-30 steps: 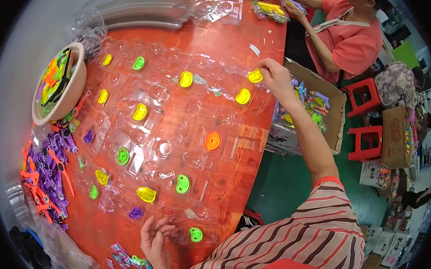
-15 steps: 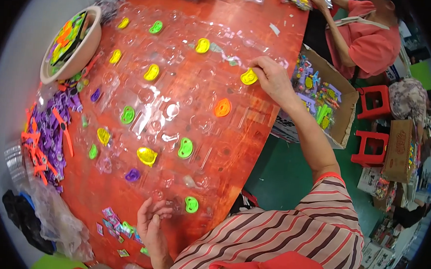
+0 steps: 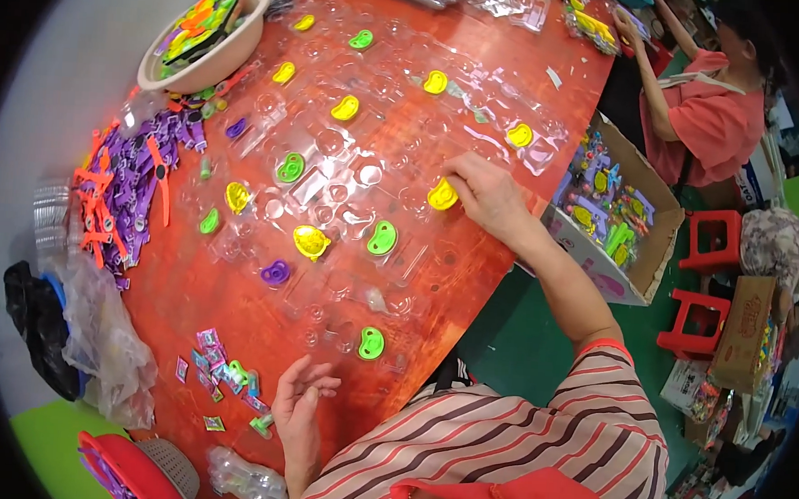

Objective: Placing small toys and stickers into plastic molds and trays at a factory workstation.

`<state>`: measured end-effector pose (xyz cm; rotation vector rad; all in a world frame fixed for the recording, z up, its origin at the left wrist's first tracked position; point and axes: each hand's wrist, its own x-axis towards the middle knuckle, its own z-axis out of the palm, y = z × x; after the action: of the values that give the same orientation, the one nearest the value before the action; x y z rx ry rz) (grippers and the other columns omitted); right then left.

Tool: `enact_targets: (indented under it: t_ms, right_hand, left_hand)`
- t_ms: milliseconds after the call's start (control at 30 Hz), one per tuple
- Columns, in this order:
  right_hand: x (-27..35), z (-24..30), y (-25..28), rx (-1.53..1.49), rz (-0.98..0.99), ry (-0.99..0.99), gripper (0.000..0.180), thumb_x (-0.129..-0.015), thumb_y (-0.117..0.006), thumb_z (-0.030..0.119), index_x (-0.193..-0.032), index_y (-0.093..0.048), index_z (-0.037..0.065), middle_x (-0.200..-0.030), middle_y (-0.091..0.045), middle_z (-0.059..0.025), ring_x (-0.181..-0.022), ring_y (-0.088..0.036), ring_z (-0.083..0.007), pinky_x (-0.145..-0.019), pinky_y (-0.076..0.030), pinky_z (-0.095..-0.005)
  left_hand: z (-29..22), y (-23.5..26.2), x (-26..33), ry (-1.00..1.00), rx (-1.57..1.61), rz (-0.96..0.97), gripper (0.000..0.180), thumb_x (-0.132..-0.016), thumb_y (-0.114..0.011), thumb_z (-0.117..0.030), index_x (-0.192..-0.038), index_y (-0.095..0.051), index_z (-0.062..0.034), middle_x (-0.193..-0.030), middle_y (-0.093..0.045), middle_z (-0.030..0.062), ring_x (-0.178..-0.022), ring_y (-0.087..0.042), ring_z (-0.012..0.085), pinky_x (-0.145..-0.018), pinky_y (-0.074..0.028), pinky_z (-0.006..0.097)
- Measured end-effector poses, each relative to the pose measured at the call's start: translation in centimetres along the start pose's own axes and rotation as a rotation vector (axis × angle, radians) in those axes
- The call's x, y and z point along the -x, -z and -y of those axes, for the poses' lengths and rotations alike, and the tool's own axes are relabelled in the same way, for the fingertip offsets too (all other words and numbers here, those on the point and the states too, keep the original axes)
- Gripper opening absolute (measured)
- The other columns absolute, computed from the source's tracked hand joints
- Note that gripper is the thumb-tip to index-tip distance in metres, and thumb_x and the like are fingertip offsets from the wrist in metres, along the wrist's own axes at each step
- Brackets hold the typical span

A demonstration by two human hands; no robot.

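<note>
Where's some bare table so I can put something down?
There's bare red table between the purple strips, the purple pacifier and the small packets. Another bare patch lies toward the far end, between clear packaging and the clear trays. The middle is crowded: trays hold other pacifiers, and the right hand grips a yellow pacifier.

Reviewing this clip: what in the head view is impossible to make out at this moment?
- Head view: the right edge of the yellow piece, covered by the fingers of the right hand.
- Head view: the bottom of the pale bowl, hidden under colourful pieces.
- Head view: the rest of the red container, cut off by the lower edge.
- Head view: fine details on the packets, too small.
</note>
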<state>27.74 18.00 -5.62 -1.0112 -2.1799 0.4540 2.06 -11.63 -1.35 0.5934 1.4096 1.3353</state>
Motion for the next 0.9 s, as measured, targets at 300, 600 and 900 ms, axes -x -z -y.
enact_targets:
  t_ms: [300, 600, 900]
  right_hand:
    - [4.9, 12.1, -5.1, -0.311, 0.381, 0.211, 0.016, -0.080, -0.058, 0.004, -0.097, -0.057, 0.004, -0.087, -0.058, -0.0134, -0.083, -0.060, -0.0313, -0.070, -0.049, -0.0399]
    - [7.0, 21.8, -13.5, -0.401, 0.577, 0.371, 0.025, -0.076, -0.056, 0.003, -0.101, -0.055, 0.003, -0.087, -0.056, -0.0142, -0.083, -0.058, -0.0323, -0.071, -0.048, -0.0417]
    - [3.6, 22.9, -13.1, -0.217, 0.616, 0.371, 0.022, -0.085, -0.058, 0.012, -0.106, -0.056, 0.005, -0.093, -0.057, -0.0150, -0.085, -0.058, -0.0333, -0.072, -0.048, -0.0407]
  left_hand:
    - [1.9, 3.3, 4.3, 0.177, -0.073, 0.019, 0.043, -0.090, -0.050, -0.004, -0.133, -0.045, -0.0016, -0.119, -0.058, 0.0120, -0.100, -0.058, 0.0155, -0.088, -0.045, 0.028]
    - [3.5, 6.6, 9.2, 0.150, -0.152, -0.118, 0.042, -0.090, -0.048, -0.001, -0.132, -0.045, 0.0006, -0.118, -0.057, 0.0135, -0.101, -0.057, 0.0177, -0.091, -0.046, 0.029]
    - [3.2, 8.8, 11.5, 0.085, -0.117, -0.248, 0.043, -0.089, -0.050, -0.004, -0.132, -0.046, -0.0012, -0.115, -0.059, 0.0120, -0.096, -0.058, 0.0147, -0.080, -0.046, 0.025]
